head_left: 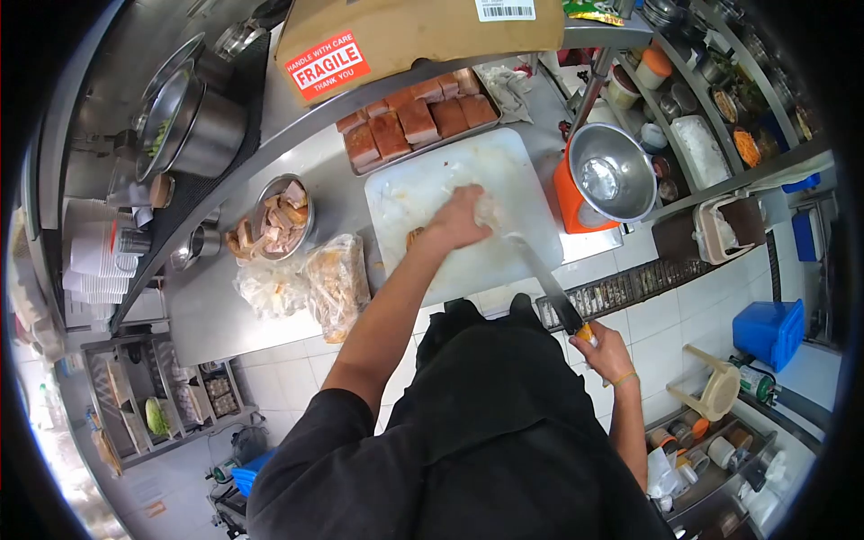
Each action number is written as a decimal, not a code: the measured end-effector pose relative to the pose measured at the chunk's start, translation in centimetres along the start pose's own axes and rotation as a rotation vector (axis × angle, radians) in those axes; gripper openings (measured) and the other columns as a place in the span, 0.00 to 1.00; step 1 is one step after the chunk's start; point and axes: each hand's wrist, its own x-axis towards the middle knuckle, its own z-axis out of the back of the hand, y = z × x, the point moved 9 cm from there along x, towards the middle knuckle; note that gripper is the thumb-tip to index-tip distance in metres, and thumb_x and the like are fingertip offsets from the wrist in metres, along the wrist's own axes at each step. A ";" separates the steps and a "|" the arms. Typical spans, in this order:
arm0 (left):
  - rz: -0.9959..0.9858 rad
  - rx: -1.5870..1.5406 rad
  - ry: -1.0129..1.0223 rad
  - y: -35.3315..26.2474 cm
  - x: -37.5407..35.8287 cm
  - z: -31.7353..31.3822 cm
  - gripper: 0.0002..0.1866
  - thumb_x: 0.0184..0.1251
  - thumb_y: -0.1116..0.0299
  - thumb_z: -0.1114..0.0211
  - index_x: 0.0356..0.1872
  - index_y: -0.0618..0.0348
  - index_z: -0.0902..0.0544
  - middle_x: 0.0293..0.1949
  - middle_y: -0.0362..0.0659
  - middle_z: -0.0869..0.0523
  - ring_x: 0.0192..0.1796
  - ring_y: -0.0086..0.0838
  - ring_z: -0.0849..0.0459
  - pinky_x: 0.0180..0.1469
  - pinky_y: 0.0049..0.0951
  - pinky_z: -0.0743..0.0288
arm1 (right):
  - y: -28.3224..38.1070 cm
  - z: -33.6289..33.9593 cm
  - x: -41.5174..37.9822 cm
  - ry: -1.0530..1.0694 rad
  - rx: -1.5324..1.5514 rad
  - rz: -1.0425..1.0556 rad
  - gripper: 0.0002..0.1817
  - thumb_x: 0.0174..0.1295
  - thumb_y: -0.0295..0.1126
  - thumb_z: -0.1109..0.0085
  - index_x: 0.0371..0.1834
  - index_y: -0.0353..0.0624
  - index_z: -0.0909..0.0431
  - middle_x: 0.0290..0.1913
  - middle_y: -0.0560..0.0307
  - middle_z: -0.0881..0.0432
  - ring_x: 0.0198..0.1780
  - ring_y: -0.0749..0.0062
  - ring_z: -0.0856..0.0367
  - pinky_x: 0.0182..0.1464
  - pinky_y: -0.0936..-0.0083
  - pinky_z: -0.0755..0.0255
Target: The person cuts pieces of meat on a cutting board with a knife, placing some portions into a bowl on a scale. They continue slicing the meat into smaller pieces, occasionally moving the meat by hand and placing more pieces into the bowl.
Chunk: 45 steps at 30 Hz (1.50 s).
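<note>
My left hand is over the middle of a white cutting board, slightly blurred, thumb and fingers apart. Beside its fingers is a pale, whitish smear or scrap that I cannot make out. A small brown piece peeks out by the left wrist, partly hidden. In my right hand is a long knife, gripped by its handle; the blade points up and left, its tip over the board's right side. Behind the board, a metal tray carries several brown-topped blocks of roast pork belly.
Left of the board are a metal bowl of meat pieces and filled plastic bags. A steel bowl rests on an orange container at right. A shelf with a cardboard box overhangs the back.
</note>
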 end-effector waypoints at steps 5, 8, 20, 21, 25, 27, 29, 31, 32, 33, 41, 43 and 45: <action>-0.033 0.287 -0.096 -4.9 -2.8 -2.4 0.35 0.60 0.62 0.23 0.69 0.60 0.23 0.71 0.56 0.25 0.70 0.60 0.24 0.72 0.52 0.27 | -0.4 -0.1 0.5 -0.044 -0.018 -0.009 0.26 0.66 0.49 0.26 0.45 0.32 0.18 0.37 0.29 0.13 0.44 0.29 0.14 0.45 0.50 0.20; -0.018 0.106 -0.020 -1.4 -0.4 -5.8 0.31 0.63 0.65 0.26 0.68 0.58 0.23 0.71 0.59 0.22 0.71 0.57 0.22 0.71 0.50 0.24 | 0.0 -0.3 1.0 -0.046 -0.034 -0.012 0.27 0.66 0.50 0.26 0.46 0.32 0.17 0.38 0.29 0.12 0.43 0.30 0.13 0.45 0.49 0.21; 0.174 -0.664 -0.434 6.6 -4.9 7.7 0.41 0.74 0.76 0.34 0.84 0.51 0.42 0.65 0.53 0.14 0.68 0.39 0.15 0.69 0.35 0.23 | -1.7 -0.7 3.9 -0.041 -0.008 -0.004 0.23 0.66 0.45 0.25 0.44 0.31 0.17 0.37 0.35 0.12 0.40 0.37 0.13 0.44 0.54 0.22; 0.143 -0.785 -0.522 8.9 -5.4 8.1 0.38 0.74 0.80 0.35 0.83 0.52 0.37 0.66 0.46 0.14 0.68 0.31 0.17 0.71 0.33 0.26 | -0.8 -0.5 3.9 -0.044 -0.016 0.006 0.23 0.66 0.45 0.25 0.44 0.31 0.17 0.37 0.35 0.12 0.40 0.38 0.13 0.43 0.54 0.22; 0.155 -0.841 -0.774 13.6 -11.5 14.3 0.26 0.76 0.78 0.36 0.74 0.57 0.21 0.61 0.43 0.10 0.60 0.27 0.13 0.62 0.30 0.20 | 1.3 -0.6 4.7 -0.046 -0.046 0.031 0.22 0.66 0.43 0.25 0.43 0.31 0.18 0.35 0.37 0.13 0.37 0.42 0.13 0.41 0.57 0.23; 0.276 -0.986 -0.802 19.0 -15.4 15.9 0.20 0.76 0.77 0.35 0.67 0.59 0.15 0.57 0.41 0.09 0.55 0.25 0.13 0.58 0.28 0.19 | 3.9 -0.2 4.4 -0.030 -0.076 -0.003 0.22 0.67 0.44 0.26 0.42 0.32 0.18 0.34 0.37 0.13 0.36 0.42 0.14 0.41 0.58 0.23; 0.409 -0.837 -0.970 22.0 -21.1 19.7 0.19 0.74 0.76 0.35 0.64 0.60 0.12 0.49 0.40 0.07 0.50 0.23 0.13 0.53 0.27 0.19 | 4.1 -0.5 5.1 -0.069 -0.133 0.125 0.21 0.68 0.44 0.26 0.42 0.33 0.18 0.34 0.37 0.14 0.36 0.42 0.13 0.40 0.57 0.23; 0.561 -0.868 -1.121 27.9 -27.0 21.6 0.17 0.77 0.70 0.34 0.63 0.61 0.12 0.43 0.38 0.08 0.40 0.20 0.15 0.41 0.25 0.20 | 4.2 -0.9 5.7 -0.072 -0.163 0.153 0.21 0.68 0.44 0.26 0.42 0.34 0.18 0.33 0.36 0.14 0.36 0.42 0.13 0.40 0.55 0.23; 0.678 -0.716 -1.170 29.9 -30.3 23.0 0.17 0.77 0.70 0.36 0.62 0.63 0.13 0.41 0.39 0.08 0.37 0.20 0.15 0.39 0.25 0.21 | 4.0 -1.2 5.9 -0.056 -0.168 0.117 0.21 0.68 0.44 0.26 0.42 0.34 0.18 0.33 0.36 0.14 0.36 0.41 0.13 0.40 0.55 0.22; 0.669 -0.540 -1.252 35.2 -33.0 23.3 0.18 0.74 0.68 0.36 0.61 0.62 0.13 0.39 0.39 0.09 0.36 0.21 0.16 0.39 0.26 0.21 | 3.9 -1.5 6.0 -0.041 -0.172 0.081 0.20 0.68 0.43 0.26 0.42 0.34 0.18 0.34 0.36 0.14 0.36 0.41 0.13 0.41 0.54 0.22; 1.340 0.202 -0.387 47.7 -33.2 14.8 0.48 0.72 0.34 0.43 0.75 0.72 0.28 0.84 0.69 0.45 0.79 0.68 0.34 0.79 0.52 0.34 | 9.5 -1.7 5.2 -0.024 -0.305 0.115 0.21 0.69 0.45 0.27 0.44 0.34 0.19 0.39 0.33 0.13 0.43 0.34 0.13 0.44 0.51 0.23; 1.291 0.192 -0.312 47.7 -32.5 13.6 0.53 0.72 0.30 0.46 0.75 0.78 0.29 0.82 0.73 0.43 0.81 0.64 0.36 0.83 0.52 0.41 | 9.7 -2.3 5.5 -0.008 -0.309 0.153 0.23 0.69 0.47 0.27 0.44 0.33 0.19 0.37 0.32 0.14 0.43 0.29 0.16 0.44 0.49 0.24; 1.233 0.204 -0.286 48.8 -32.3 14.1 0.54 0.70 0.29 0.43 0.73 0.80 0.27 0.78 0.73 0.35 0.80 0.61 0.31 0.81 0.50 0.36 | 9.9 -2.9 5.4 -0.002 -0.255 0.136 0.23 0.70 0.47 0.27 0.43 0.33 0.19 0.34 0.34 0.14 0.39 0.33 0.16 0.42 0.50 0.24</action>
